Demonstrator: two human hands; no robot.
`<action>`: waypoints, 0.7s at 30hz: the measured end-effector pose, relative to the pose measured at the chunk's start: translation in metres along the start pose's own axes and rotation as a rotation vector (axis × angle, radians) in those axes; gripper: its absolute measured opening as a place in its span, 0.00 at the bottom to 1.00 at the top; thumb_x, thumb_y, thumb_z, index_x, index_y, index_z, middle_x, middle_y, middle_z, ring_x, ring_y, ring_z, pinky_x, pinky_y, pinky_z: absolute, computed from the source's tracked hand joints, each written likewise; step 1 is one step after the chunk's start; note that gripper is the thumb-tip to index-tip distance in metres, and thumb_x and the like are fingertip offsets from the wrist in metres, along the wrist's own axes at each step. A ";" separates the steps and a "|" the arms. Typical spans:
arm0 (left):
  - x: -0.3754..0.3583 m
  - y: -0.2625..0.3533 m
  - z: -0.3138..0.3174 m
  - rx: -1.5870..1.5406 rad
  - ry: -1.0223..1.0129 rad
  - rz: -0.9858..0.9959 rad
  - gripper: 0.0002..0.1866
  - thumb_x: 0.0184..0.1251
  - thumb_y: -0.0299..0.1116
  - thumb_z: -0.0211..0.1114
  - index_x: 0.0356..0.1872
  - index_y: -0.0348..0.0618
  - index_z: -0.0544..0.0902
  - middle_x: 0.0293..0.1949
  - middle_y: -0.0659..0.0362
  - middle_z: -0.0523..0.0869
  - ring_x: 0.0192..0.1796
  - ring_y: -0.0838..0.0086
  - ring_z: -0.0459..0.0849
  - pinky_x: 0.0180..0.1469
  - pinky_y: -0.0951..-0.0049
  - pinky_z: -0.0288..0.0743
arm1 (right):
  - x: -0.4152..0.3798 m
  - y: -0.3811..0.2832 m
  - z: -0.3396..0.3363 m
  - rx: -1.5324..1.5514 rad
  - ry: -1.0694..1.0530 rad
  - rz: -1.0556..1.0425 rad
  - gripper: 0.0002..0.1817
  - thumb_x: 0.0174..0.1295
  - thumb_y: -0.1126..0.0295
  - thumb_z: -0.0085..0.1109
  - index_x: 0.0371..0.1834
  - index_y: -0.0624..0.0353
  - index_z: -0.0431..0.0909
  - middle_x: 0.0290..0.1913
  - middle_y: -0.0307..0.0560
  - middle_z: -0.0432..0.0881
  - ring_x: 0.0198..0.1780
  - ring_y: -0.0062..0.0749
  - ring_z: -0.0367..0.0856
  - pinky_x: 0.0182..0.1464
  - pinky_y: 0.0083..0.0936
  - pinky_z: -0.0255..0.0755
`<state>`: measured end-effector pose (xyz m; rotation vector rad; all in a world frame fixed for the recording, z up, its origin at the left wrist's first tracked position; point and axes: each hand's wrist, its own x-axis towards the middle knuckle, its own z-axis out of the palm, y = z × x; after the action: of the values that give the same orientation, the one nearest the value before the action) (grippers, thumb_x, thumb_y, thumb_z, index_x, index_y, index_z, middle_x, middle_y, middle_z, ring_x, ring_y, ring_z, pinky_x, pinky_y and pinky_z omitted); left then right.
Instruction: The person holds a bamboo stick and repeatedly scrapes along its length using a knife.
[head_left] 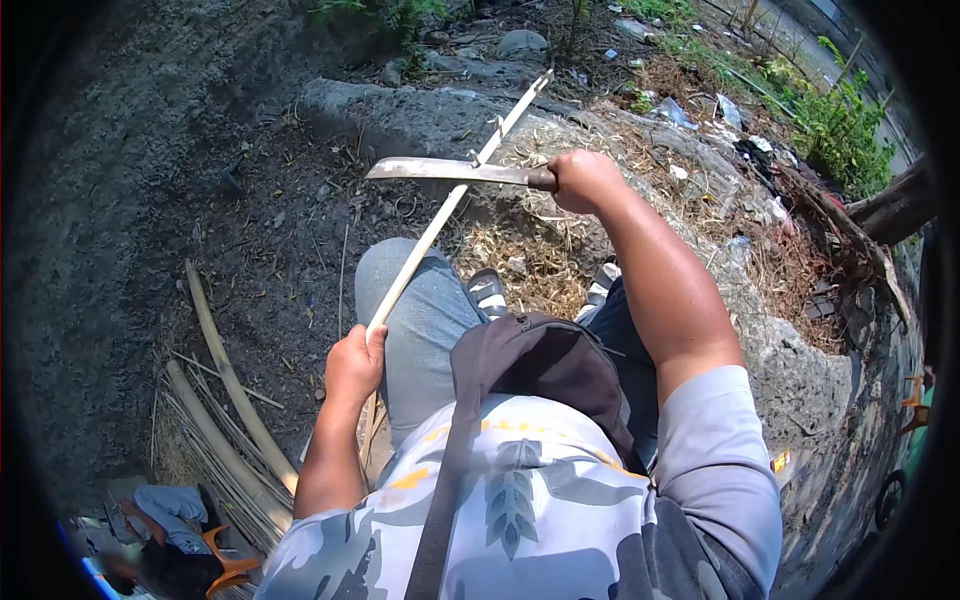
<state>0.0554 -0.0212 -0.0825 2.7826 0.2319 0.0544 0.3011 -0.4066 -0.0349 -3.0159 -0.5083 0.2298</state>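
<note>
My left hand [354, 370] is wrapped round the lower end of a long, pale bamboo strip [425, 240], beside my knee. The strip slants up and away to the right, its far end over a rough stone ledge. In my right hand [585, 182], closed round the dark handle, is a machete [420, 169]. Its broad blade points left and crosses the strip about two thirds of the way up. Small curled shavings [476, 158] stand on the strip at the blade and just beyond it. A dark bag [545, 385] hangs across my lap.
Long bamboo poles [230, 365] and thin strips lie on the ground at left. Dry shavings [530, 250] litter the ground before my sandals. The stone ledge [390, 110] runs ahead and right. Another person [175, 515] sits at lower left by an orange chair [228, 565].
</note>
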 end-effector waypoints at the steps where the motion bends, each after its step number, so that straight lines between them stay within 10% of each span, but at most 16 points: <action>1: 0.000 0.000 0.000 0.017 -0.009 -0.003 0.27 0.82 0.55 0.58 0.32 0.39 0.76 0.26 0.39 0.84 0.33 0.34 0.84 0.34 0.41 0.74 | -0.002 -0.001 -0.002 0.006 -0.009 0.003 0.13 0.61 0.66 0.62 0.48 0.48 0.90 0.47 0.51 0.91 0.53 0.50 0.90 0.56 0.44 0.84; 12: -0.001 -0.003 0.007 -0.024 0.011 0.030 0.27 0.83 0.54 0.58 0.32 0.39 0.75 0.26 0.39 0.83 0.33 0.34 0.83 0.34 0.41 0.73 | -0.018 -0.059 -0.007 -0.102 0.053 -0.363 0.10 0.55 0.68 0.66 0.40 0.44 0.90 0.37 0.45 0.91 0.44 0.44 0.93 0.51 0.38 0.85; 21: 0.003 -0.002 0.001 -0.021 -0.019 0.017 0.28 0.85 0.55 0.53 0.32 0.39 0.74 0.26 0.38 0.83 0.34 0.34 0.83 0.34 0.41 0.73 | 0.004 0.006 0.007 0.070 0.053 0.085 0.14 0.57 0.66 0.64 0.46 0.48 0.90 0.47 0.51 0.91 0.52 0.48 0.91 0.56 0.43 0.84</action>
<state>0.0580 -0.0193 -0.0843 2.7630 0.2019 0.0349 0.3056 -0.4103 -0.0428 -2.9694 -0.3602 0.1684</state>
